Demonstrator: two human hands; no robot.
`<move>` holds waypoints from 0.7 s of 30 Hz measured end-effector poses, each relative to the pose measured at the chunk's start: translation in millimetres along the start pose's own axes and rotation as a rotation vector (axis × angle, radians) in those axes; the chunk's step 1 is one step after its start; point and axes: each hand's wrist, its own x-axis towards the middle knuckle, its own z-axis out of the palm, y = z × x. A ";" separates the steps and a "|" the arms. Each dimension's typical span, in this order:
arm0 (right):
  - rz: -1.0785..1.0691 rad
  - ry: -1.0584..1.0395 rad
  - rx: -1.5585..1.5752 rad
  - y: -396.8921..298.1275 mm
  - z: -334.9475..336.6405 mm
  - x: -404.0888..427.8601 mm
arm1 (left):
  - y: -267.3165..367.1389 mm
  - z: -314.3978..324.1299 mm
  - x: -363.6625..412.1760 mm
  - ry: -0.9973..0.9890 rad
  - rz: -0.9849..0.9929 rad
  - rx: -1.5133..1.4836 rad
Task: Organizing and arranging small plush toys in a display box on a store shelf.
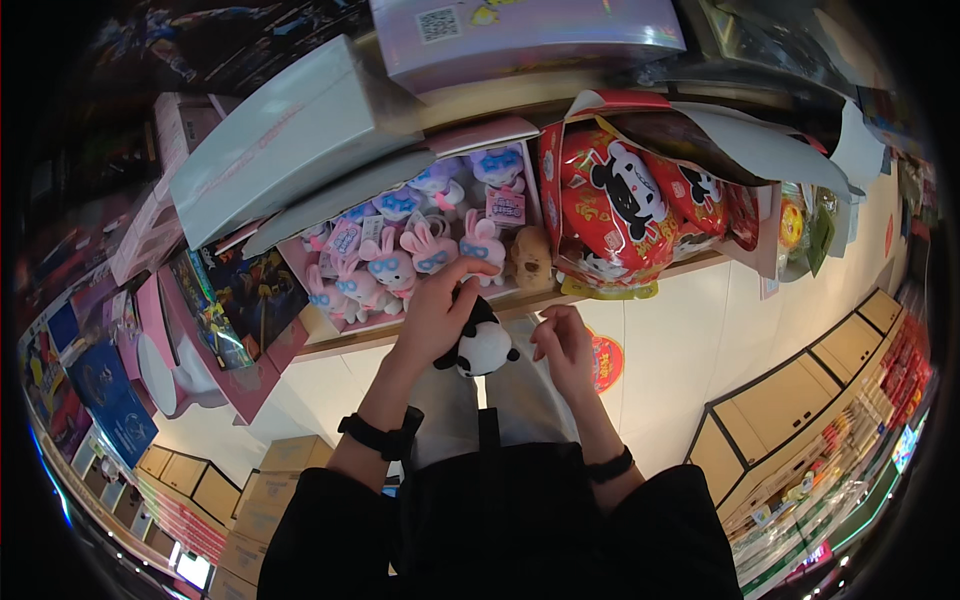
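My left hand (442, 311) grips a black-and-white panda plush (484, 349) over the front edge of a pink display box (534, 176). Its index finger reaches toward a white rabbit plush with pink ears (482, 244). More rabbit plushes (391, 271) stand in the box, with purple plushes (497, 165) behind them and a brown plush (531, 259) at the right end. My right hand (561, 341) is held to the right of the panda, apart from it, fingers curled and nothing visible in them.
Red packages with cartoon figures (619, 195) fill an open box right of the plushes. A pale grey box (285, 142) stands at the back left, near a pink carton (247, 390). Wooden cabinets (787, 397) line the lower right; stacked cardboard cartons (266, 499) stand at the lower left.
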 end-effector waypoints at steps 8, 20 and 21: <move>-0.242 -0.170 -0.364 -79.0 39.3 8.3 | -9.9 24.2 -12.5 0.252 -0.044 -0.635; -0.044 -0.339 -0.248 -130.9 48.9 76.5 | 14.1 -6.2 -34.9 0.039 -0.106 -1.368; -0.041 -0.349 -0.257 -131.3 54.8 77.1 | 8.9 -7.7 -36.2 0.050 -0.102 -1.377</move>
